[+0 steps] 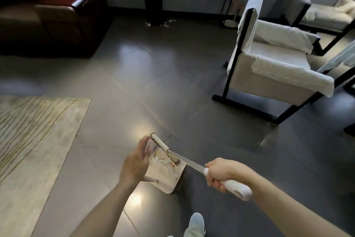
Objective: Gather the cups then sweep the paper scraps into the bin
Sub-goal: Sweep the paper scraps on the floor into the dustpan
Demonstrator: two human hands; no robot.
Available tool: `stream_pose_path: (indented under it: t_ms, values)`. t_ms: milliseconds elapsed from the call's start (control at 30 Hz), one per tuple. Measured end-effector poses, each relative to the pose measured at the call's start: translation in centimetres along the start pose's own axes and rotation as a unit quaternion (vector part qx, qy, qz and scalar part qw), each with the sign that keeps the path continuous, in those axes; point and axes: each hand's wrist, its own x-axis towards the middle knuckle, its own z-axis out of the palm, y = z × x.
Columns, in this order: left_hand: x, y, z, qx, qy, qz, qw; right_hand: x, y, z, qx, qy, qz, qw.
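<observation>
My left hand (pixel 135 163) holds a clear dustpan (pixel 165 174) low over the grey tile floor, with paper scraps (pixel 163 163) lying inside it. My right hand (pixel 222 174) grips the white handle of a small brush (pixel 167 149), whose bristled head rests across the top of the dustpan. A black bin (pixel 153 11) stands far off against the back wall, and a few white paper scraps (pixel 166 23) lie on the floor at its foot. No cups are in view.
A white armchair with a black frame (pixel 272 71) stands to the right. A dark brown sofa (pixel 48 17) fills the top left. A striped beige rug (pixel 34 140) covers the floor on the left. My shoe (pixel 196 223) shows at the bottom.
</observation>
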Motion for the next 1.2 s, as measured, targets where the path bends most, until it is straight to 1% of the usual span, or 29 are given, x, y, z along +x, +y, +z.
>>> stream_pose_path:
  t_ms: [200,367,467,567,667,800,1000,1100,1200]
  values:
    - [9.3,-0.5,-3.3,-0.01,0.073,0.03,0.997,3.7,-10.2,-6.3,0.01,0.046,-0.053,0.998]
    - [21.2,-0.1,-6.1,0.0,0.108,0.032,0.994,10.0,-18.9,-10.9,0.007,0.103,-0.142,0.984]
    - [28.5,1.2,-7.8,0.004,0.126,0.026,0.992,13.3,-24.0,-14.8,-0.002,0.116,-0.185,0.976]
    - [35.8,2.0,-9.5,0.012,0.132,0.025,0.991,16.5,-29.3,-19.6,0.033,0.119,-0.196,0.973]
    - [42.8,2.4,-10.7,0.014,0.133,0.029,0.991,19.0,-34.1,-24.2,0.07,0.098,-0.187,0.975]
    - [53.4,2.0,-11.8,0.017,0.121,0.024,0.992,23.3,-41.8,-30.5,0.059,0.098,-0.181,0.977]
    - [72.3,-0.1,-13.6,0.018,0.094,0.019,0.995,31.0,-56.4,-39.9,0.111,0.095,-0.162,0.976]
    - [81.3,0.1,-14.6,-0.001,0.082,0.015,0.997,33.9,-62.6,-43.9,0.129,0.092,-0.146,0.977]
    - [91.2,0.6,-15.7,0.009,0.072,0.014,0.997,37.0,-68.5,-48.7,0.178,0.094,-0.138,0.97]
